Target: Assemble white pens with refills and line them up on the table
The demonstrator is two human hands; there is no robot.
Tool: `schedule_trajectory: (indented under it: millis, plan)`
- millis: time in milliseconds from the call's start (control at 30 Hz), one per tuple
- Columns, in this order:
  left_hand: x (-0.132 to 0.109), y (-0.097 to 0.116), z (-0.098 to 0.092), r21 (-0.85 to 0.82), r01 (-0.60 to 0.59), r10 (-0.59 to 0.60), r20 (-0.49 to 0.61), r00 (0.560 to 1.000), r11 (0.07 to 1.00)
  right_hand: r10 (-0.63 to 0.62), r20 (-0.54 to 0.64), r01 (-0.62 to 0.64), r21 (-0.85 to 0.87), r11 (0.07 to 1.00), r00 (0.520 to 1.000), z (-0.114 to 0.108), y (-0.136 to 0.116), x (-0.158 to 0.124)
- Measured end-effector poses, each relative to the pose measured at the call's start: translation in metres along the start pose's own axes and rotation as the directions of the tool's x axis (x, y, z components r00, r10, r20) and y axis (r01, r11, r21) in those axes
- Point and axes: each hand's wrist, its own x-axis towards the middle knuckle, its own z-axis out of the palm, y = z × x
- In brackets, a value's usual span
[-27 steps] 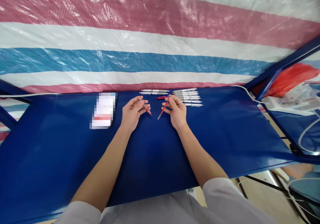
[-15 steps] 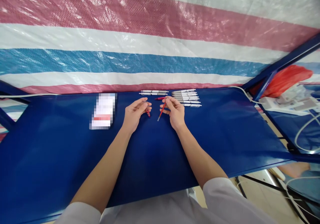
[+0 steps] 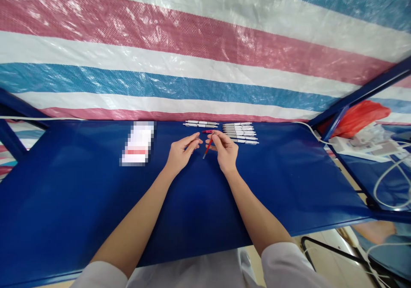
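Note:
My right hand (image 3: 227, 151) pinches a red pen refill (image 3: 208, 147), which slants down toward the left. Facing it, my left hand (image 3: 180, 153) has its thumb and fingers closed on a small pen part (image 3: 198, 137), mostly hidden by the fingers. The two hands are close but apart, above the blue table. Just behind them a pinkish-red pen piece (image 3: 207, 131) lies on the surface. Two white pens (image 3: 201, 123) lie at the back, beyond my left hand. A row of several white pens (image 3: 239, 129) lies behind my right hand, which covers part of it.
A blurred white sheet or packet with a red band (image 3: 137, 144) lies left on the blue table (image 3: 199, 219). Striped plastic sheeting (image 3: 180, 84) hangs behind. At right are a blue frame bar (image 3: 356, 93), a red plastic bag (image 3: 364, 118) and white cables (image 3: 379, 185).
My left hand has moved right, nearer the refill, and the red end that hung below its fingers is now out of sight. The right hand still holds the refill. The view has shifted slightly.

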Motion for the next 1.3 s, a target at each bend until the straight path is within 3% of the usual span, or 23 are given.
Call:
schedule_trajectory:
  millis: [233,633,1300]
  plan:
    - [0.001,0.006,-0.005,-0.034,0.118,-0.108,0.205,0.973,0.992,-0.119,-0.110,0.123,0.035,0.992,0.987,0.008,-0.017,0.009]
    - [0.000,0.010,-0.003,-0.011,0.177,-0.164,0.323,0.932,0.984,-0.097,-0.212,0.129,0.143,0.981,0.972,0.009,-0.016,0.026]
    - [0.000,0.009,-0.008,0.155,0.163,-0.205,0.321,0.925,0.974,0.005,0.043,-0.007,0.026,1.000,0.999,0.006,-0.015,0.009]
